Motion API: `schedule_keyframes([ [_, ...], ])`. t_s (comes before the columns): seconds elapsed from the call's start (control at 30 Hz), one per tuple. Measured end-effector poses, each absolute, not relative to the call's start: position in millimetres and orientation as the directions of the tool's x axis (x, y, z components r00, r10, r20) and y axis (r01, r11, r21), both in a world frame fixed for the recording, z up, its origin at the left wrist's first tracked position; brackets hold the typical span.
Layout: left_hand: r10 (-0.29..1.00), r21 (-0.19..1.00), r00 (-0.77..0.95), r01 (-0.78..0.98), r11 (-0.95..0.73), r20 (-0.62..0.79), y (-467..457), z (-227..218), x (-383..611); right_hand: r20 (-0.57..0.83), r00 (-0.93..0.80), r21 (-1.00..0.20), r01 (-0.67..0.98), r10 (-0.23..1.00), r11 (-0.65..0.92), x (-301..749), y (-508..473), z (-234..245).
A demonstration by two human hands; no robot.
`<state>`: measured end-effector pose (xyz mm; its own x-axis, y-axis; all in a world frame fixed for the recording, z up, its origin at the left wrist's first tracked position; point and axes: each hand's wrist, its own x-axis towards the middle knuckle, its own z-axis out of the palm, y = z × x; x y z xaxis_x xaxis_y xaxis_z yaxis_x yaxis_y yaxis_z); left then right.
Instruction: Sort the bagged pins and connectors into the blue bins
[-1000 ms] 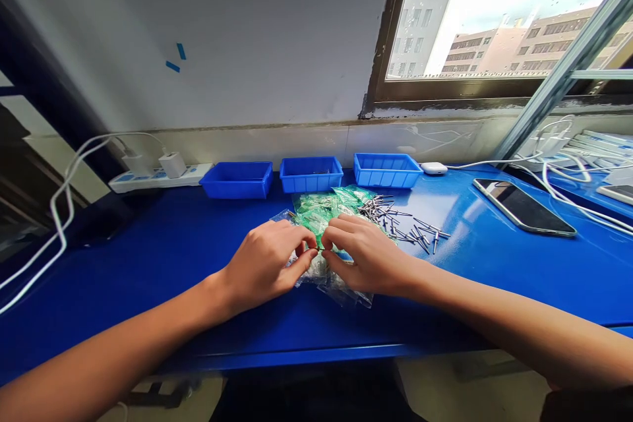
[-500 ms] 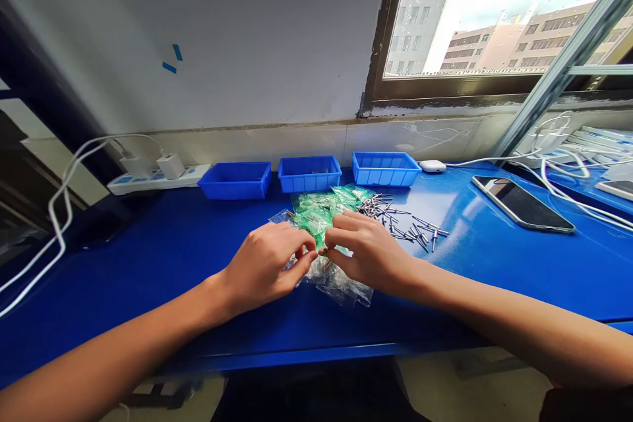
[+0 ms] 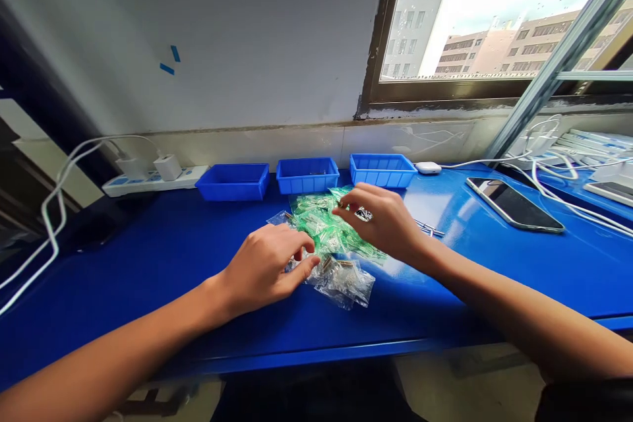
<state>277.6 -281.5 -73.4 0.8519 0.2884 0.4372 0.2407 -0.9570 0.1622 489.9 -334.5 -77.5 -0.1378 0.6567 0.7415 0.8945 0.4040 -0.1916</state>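
My left hand [image 3: 274,257] hovers at the left side of the heap, its thumb and index finger apart with nothing visible between them. My right hand [image 3: 380,214] is above the far right of the heap, thumb and fingertips pinched together on something tiny and dark, too small to name. Beneath both hands lie green plastic bags [image 3: 324,224]. Clear plastic bags [image 3: 349,283] are nearer me, with brass-coloured pins [image 3: 343,264] showing among them. Metal rivets [image 3: 429,229] lie on the right, mostly hidden behind my right hand and wrist.
Three blue bins stand along the wall: left [image 3: 232,191], middle [image 3: 307,183] and right [image 3: 383,178]. A phone [image 3: 514,204] lies on the blue table [image 3: 163,277] at right. A white earbud case [image 3: 428,168], cables and a power strip [image 3: 185,179] are at the back.
My right hand has moved away from my left, up and to the right over the heap. My left finger and thumb have parted slightly, and the clear bags show more.
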Motion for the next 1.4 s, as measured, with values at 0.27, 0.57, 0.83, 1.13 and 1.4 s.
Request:
schedule_keyframes([
  [0.27,0.283,0.164,0.873,0.236,-0.958,0.396,-280,-77,275,0.843,0.247,-0.164,0.964,0.478,-0.210,605,-289,-72],
  [0.57,0.269,0.173,0.897,0.220,-0.960,0.351,-279,-77,275,0.780,0.151,-0.164,0.986,0.608,-0.034,592,-297,-95],
  [0.83,0.253,0.168,0.899,0.205,-0.964,0.356,-279,-79,274,0.451,0.038,-0.152,0.988,0.892,0.034,562,-278,-120],
  [1.13,0.416,0.162,0.841,0.383,-0.909,0.346,-256,-69,271,0.331,-0.073,-0.083,0.991,0.941,0.107,540,-292,-109],
  [1.4,0.734,0.124,0.660,0.724,-0.678,0.160,-192,-76,255,0.266,-0.087,-0.112,0.986,0.960,0.121,533,-300,-103],
])
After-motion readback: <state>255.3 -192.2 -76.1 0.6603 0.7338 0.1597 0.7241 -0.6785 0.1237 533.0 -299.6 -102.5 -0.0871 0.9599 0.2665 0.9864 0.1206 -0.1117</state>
